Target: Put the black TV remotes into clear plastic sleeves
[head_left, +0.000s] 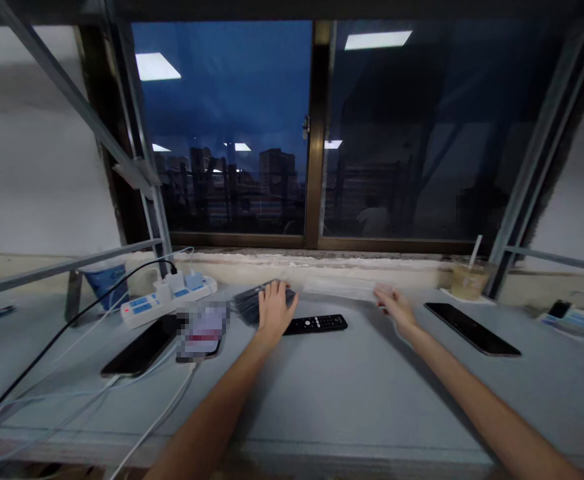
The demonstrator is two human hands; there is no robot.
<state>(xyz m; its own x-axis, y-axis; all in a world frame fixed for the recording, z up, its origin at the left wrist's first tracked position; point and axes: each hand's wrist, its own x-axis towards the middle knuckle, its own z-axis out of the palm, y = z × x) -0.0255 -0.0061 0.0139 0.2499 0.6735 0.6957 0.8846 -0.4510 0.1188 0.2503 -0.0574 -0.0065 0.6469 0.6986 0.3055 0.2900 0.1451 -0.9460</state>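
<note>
My left hand (273,308) reaches across the grey table (322,387) and lies flat, fingers stretched, on a grey stack of flat things (253,301) near the window sill. A black remote control (317,324) lies right beside that hand, on its right. My right hand (395,305) is stretched out further right, fingers extended over the table's far edge and blurred; something small and red shows at its fingers, too small to name.
A white power strip (167,299) with plugs and cables sits at the back left. Two dark phones (142,345) lie left of my hand, another phone (472,328) at the right. A drink cup with a straw (467,279) stands by the window.
</note>
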